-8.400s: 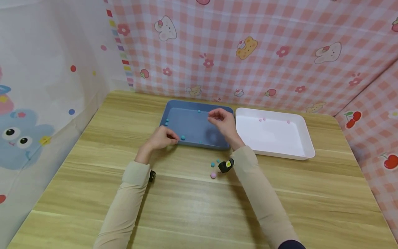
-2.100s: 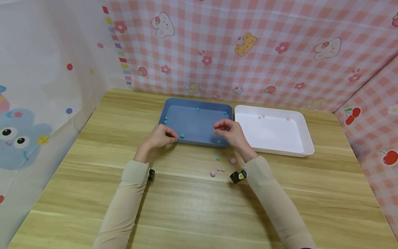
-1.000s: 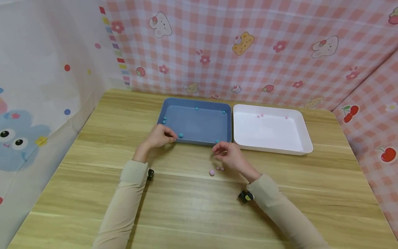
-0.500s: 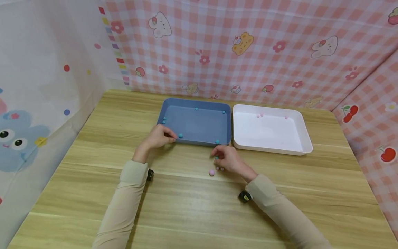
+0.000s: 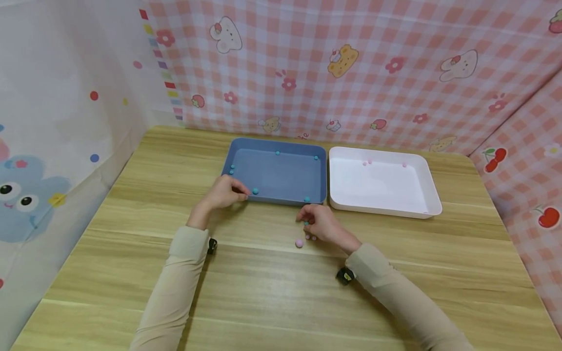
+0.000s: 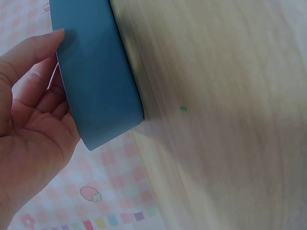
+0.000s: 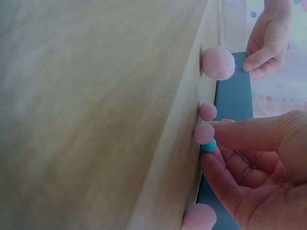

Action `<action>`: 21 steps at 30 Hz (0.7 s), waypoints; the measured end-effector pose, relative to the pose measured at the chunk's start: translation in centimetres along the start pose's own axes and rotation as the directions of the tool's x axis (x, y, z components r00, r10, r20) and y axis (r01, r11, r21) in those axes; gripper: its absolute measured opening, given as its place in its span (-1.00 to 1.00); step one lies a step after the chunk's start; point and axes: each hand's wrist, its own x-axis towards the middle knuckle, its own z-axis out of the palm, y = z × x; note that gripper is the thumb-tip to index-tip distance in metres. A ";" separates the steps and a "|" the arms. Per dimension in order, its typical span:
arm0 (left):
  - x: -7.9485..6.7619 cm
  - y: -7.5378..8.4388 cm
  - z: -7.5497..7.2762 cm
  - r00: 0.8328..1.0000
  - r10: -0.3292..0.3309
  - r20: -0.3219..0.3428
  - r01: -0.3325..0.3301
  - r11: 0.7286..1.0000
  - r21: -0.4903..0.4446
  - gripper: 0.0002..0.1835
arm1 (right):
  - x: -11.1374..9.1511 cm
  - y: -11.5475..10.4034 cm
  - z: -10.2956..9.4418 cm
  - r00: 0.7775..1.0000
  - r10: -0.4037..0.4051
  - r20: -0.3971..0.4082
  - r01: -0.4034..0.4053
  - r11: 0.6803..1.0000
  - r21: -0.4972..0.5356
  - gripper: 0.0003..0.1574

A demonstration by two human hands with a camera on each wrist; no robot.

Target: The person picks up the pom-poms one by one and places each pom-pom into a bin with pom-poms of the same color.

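My right grip (image 5: pixel 322 222) curls round a small, matt teal ball (image 7: pixel 209 145) on the wood-grained surface (image 5: pixel 263 292), near the blue tray (image 5: pixel 278 175).
My left grip (image 5: pixel 225 191) pinches that smooth, thin-walled tray at its near-left corner. The right wrist view shows a round pink ball (image 7: pixel 200 218) that my right grip hides from the head view; wood grain runs wide to the surface's right edge.

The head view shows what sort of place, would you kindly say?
Probably an indoor corner set up for tabletop activity: a table, a cartoon-print backdrop behind it and a blue tray on top.
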 end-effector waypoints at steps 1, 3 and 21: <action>0.0 0.0 0.0 1.000 -0.001 0.000 0.001 1.000 0.000 -0.89 | 0.0 0.0 0.0 1.000 0.000 0.006 0.000 1.000 0.006 -0.72; 0.0 0.0 0.0 1.000 -0.002 0.000 0.002 1.000 0.000 -0.89 | 0.0 0.0 0.0 1.000 -0.005 0.021 0.005 1.000 0.016 -0.73; -0.1 0.1 -0.1 1.000 0.012 0.006 -0.012 1.000 0.007 -0.89 | 0.4 0.2 -0.2 0.996 -0.092 0.001 0.092 0.995 0.046 -0.73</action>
